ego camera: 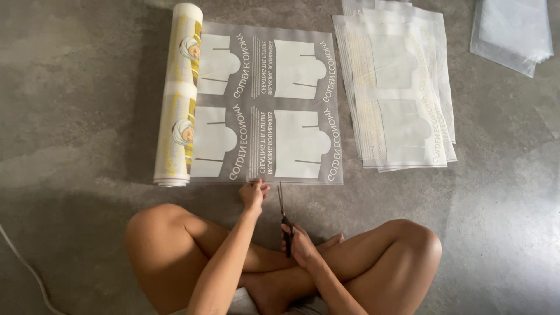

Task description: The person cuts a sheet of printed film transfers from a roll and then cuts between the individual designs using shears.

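A roll of printed clear plastic film (178,96) lies on the grey floor, with a length of film (268,105) unrolled to the right, showing pale shapes and gold lettering. My left hand (254,193) presses its fingertips on the near edge of the unrolled film. My right hand (298,242) grips the black handles of scissors (282,205), whose blades point toward the film's near edge, just right of my left hand. I sit cross-legged, knees spread to both sides.
A stack of cut printed sheets (399,93) lies to the right of the unrolled film. Another pile of clear plastic (513,32) sits at the top right corner. A thin cable (26,265) runs across the floor at the lower left.
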